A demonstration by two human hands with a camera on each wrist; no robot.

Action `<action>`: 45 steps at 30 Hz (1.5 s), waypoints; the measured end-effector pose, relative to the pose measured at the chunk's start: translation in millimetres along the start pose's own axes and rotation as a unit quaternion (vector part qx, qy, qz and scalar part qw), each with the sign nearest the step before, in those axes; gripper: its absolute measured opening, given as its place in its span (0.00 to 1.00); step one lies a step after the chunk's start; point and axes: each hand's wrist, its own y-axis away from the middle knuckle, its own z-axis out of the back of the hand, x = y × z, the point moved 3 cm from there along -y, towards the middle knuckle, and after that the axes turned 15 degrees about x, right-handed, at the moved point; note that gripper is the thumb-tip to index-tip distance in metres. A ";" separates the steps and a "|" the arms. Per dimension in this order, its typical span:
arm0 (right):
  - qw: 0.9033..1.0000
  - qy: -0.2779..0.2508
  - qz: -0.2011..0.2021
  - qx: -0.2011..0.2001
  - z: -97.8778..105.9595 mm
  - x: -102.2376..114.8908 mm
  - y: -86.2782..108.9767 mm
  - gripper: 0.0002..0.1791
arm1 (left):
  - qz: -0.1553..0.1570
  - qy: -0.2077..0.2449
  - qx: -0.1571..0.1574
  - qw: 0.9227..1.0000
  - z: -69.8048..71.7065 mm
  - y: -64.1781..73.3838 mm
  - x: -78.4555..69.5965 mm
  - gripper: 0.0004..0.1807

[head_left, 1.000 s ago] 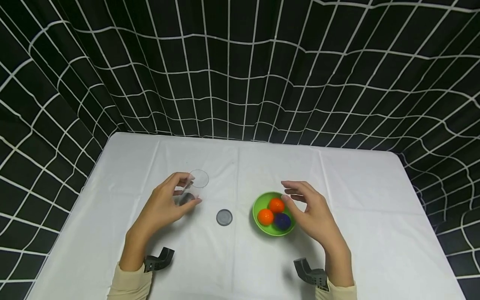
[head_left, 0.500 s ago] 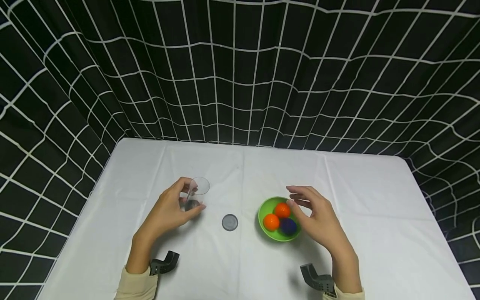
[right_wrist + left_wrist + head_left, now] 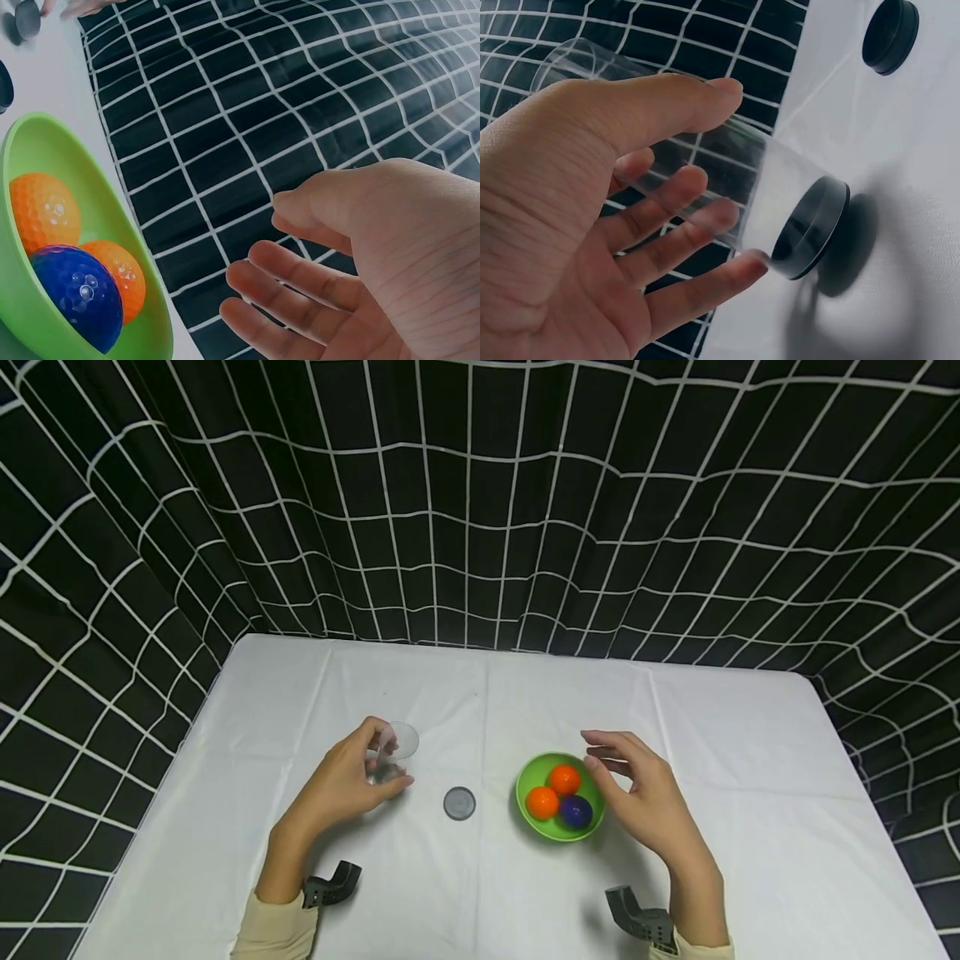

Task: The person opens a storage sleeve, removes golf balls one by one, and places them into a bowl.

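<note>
In the left wrist view my left hand (image 3: 667,187) curves round a clear plastic tube (image 3: 750,157) with a dark grey base. The thumb lies along the near side and the fingers reach behind. From the head view, the open rim of the tube faces up, and its base sits close over the white cloth. My right hand (image 3: 645,785) hovers at the right side of a green bowl (image 3: 528,827), holding nothing, fingers loosely bent. Inside the bowl are two orange golf balls (image 3: 542,802) and a dark blue golf ball (image 3: 575,812).
A round grey cap (image 3: 459,803) lies on the white tablecloth (image 3: 420,893) between the tube and the bowl. Black curtains with white netting (image 3: 480,510) rise behind the table and at both sides.
The head view shifted slightly. The clear tube came down and stands more upright in my left hand. My right hand drew slightly to the right, off the bowl's rim.
</note>
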 end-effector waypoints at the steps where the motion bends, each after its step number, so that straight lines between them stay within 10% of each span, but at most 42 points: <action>1: 1.000 -0.001 0.000 0.000 0.1 -0.1 0.2 0.17 | 0.003 0.003 0.002 1.000 -0.4 -0.2 0.5 0.27; 17: 1.000 0.009 0.007 0.003 -3.1 1.1 -1.1 0.16 | 0.003 0.088 0.027 0.996 -5.9 -3.0 9.6 0.29; 45: 1.000 0.015 0.001 -0.007 1.9 -3.8 1.5 0.17 | 0.030 0.002 0.020 0.999 -6.4 -3.6 14.0 0.29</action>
